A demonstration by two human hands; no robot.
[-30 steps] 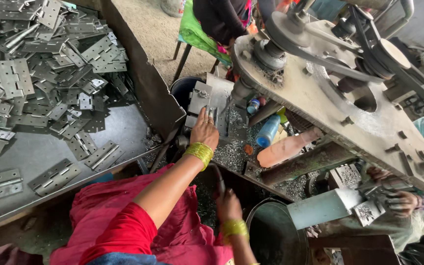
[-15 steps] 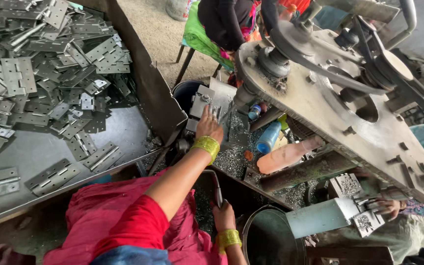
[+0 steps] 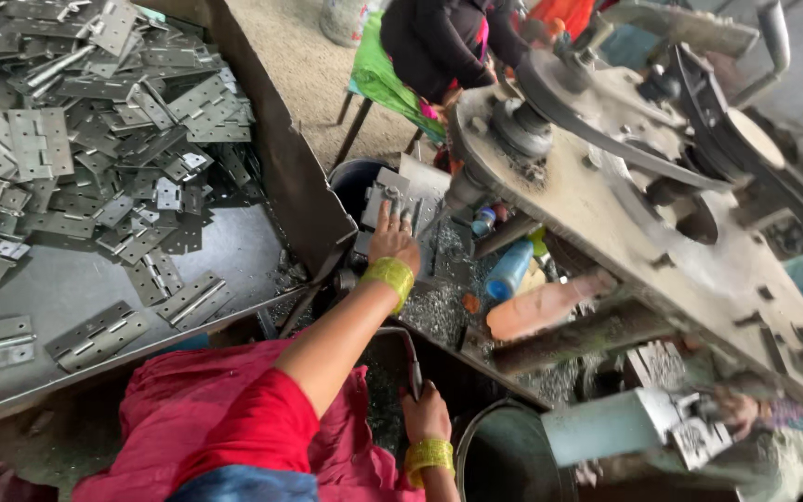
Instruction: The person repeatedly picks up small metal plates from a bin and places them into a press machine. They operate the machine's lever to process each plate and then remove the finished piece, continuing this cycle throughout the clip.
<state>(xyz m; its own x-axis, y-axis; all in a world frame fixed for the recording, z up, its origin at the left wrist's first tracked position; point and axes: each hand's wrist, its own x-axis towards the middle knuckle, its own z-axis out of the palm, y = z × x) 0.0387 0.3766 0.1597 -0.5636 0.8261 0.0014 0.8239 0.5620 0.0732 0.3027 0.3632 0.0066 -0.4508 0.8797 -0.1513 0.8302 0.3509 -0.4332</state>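
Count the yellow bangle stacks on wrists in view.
2: one yellow bangle stack on the left wrist at the drill press, another bangle stack on the right wrist by the lever.

— What are the hinges [image 3: 95, 121] made of?

— Bare grey metal, dull with a faint sheen, heaped on a smooth, matt sheet-metal surface [image 3: 67, 288].

— And the piece under the left hand [image 3: 392, 244]?

— A hinge plate [image 3: 400, 197] of the same pale, flat metal. Gritty metal shavings [image 3: 439, 311] lie beside it, rough and sparkling.

— The machine?

— The heavy machine plate [image 3: 625, 223] is grimy, matt metal; its belt [image 3: 606, 139] looks like dark, smooth rubber.

— Anything softer?

— Red cloth [image 3: 216, 418] over the lap, matt and creased. The bangles [image 3: 388, 276] are glossy yellow-green. The right hand [image 3: 426, 412] grips a dark, dull metal lever [image 3: 409, 358]. The blue bottle [image 3: 509, 270] looks like smooth plastic.
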